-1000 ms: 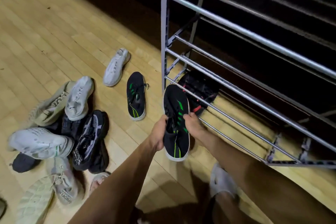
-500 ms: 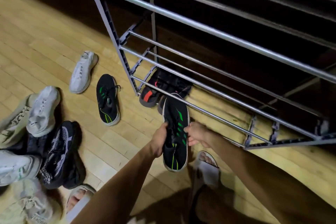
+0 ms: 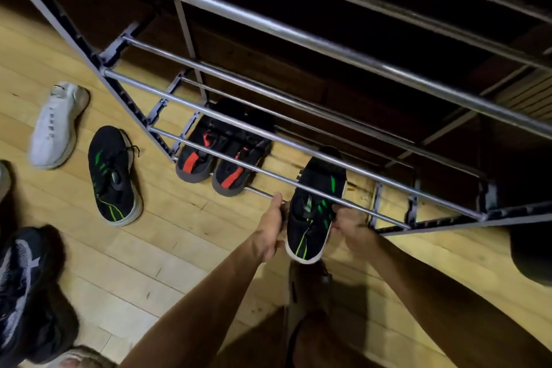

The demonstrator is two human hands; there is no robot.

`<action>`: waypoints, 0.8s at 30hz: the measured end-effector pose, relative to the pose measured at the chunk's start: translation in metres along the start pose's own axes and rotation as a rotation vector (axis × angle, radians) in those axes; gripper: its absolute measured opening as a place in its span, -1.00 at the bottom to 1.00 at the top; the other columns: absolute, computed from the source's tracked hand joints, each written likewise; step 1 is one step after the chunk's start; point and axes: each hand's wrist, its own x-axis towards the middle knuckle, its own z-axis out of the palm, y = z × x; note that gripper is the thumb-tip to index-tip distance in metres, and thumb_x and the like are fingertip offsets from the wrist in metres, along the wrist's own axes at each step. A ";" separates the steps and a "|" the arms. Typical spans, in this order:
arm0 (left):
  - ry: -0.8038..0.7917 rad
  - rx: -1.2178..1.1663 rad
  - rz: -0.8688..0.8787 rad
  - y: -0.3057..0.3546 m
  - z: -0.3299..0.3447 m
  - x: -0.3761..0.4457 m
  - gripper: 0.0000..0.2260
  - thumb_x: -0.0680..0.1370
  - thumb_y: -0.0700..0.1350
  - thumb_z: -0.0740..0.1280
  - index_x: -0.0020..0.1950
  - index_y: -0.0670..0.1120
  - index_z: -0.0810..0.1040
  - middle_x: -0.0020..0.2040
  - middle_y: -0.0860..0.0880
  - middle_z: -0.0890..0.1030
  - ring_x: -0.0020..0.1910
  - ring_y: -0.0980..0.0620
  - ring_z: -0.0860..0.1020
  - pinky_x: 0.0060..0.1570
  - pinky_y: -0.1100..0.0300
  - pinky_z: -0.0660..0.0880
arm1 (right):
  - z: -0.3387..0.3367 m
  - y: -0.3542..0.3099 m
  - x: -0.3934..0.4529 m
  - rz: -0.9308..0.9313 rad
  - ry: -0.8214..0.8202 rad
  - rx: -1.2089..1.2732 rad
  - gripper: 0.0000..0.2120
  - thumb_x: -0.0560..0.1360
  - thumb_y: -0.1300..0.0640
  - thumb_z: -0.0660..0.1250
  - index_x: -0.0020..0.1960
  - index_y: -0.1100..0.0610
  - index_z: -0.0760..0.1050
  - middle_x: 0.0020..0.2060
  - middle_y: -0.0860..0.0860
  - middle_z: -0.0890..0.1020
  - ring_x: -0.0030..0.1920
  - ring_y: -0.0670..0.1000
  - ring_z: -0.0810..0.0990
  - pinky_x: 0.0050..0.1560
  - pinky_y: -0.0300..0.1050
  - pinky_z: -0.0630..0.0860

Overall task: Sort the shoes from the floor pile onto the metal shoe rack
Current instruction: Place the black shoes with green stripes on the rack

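Observation:
I hold a black shoe with green stripes (image 3: 313,209) by both sides of its heel end. My left hand (image 3: 270,225) grips its left edge and my right hand (image 3: 351,222) its right edge. The toe pokes in under a front bar of the metal shoe rack (image 3: 239,133), over the lowest tier. Its matching black and green shoe (image 3: 113,175) lies on the wooden floor left of the rack. A pair of black shoes with red tabs (image 3: 215,152) sits side by side at the left end of the lowest tier.
A white shoe (image 3: 56,124) lies on the floor beyond the matching shoe. A black and grey knit shoe (image 3: 21,281) sits at the left edge. The rack's upper bars (image 3: 298,36) cross the view above my hands. A dark object (image 3: 531,257) lies at the right edge.
My view has shifted right and nearer the rack. Both hands carried the green-striped shoe forward and its toe has passed under the rack's front bar. The floor pile has slid mostly out of view.

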 end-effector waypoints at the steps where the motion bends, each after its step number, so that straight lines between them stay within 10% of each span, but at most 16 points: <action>1: -0.025 0.005 -0.005 0.000 0.006 0.002 -0.39 0.63 0.29 -0.14 0.17 0.03 0.62 0.26 0.01 0.60 0.20 0.05 0.50 0.11 0.05 0.36 | -0.007 0.003 0.004 0.002 -0.013 -0.013 -0.68 0.61 0.38 0.12 -0.27 0.13 0.38 -0.35 0.04 0.44 -0.37 -0.03 0.40 -0.61 -0.33 0.37; 9: -0.057 0.060 -0.059 -0.004 0.050 -0.005 -0.42 0.64 0.26 -0.12 0.50 -0.03 0.34 0.49 -0.03 0.36 0.46 -0.07 0.29 0.32 0.04 0.33 | -0.030 0.015 0.032 -0.111 0.083 0.099 -0.76 0.65 0.27 0.07 -0.07 0.05 0.45 -0.31 -0.02 0.50 -0.41 -0.09 0.46 -0.61 -0.33 0.32; 14: -0.089 -0.046 -0.022 -0.008 0.060 -0.001 -0.42 0.65 0.23 -0.12 0.48 -0.07 0.36 0.42 -0.02 0.44 0.30 -0.03 0.42 0.31 0.02 0.37 | -0.035 0.011 0.043 -0.150 0.055 0.188 -0.86 0.65 0.19 0.12 0.03 0.05 0.44 -0.12 0.07 0.59 -0.22 0.01 0.57 -0.40 -0.19 0.45; 19: -0.090 -0.039 0.037 -0.006 0.061 0.010 -0.43 0.66 0.21 -0.14 0.49 -0.05 0.35 0.36 0.04 0.45 0.21 0.04 0.41 0.19 0.18 0.30 | -0.037 0.012 0.058 -0.123 0.057 0.155 -0.79 0.63 0.33 0.11 -0.09 0.12 0.40 -0.35 -0.01 0.49 -0.51 -0.20 0.49 -0.57 -0.33 0.38; 24: -0.082 -0.014 0.020 -0.005 0.064 0.023 -0.45 0.66 0.22 -0.10 0.45 -0.05 0.40 0.34 -0.03 0.50 0.04 0.10 0.48 -0.10 0.25 0.42 | -0.025 0.019 0.068 0.003 -0.013 -0.029 -0.68 0.66 0.02 0.11 0.26 0.21 0.41 0.12 0.13 0.56 0.10 0.12 0.54 0.02 -0.01 0.47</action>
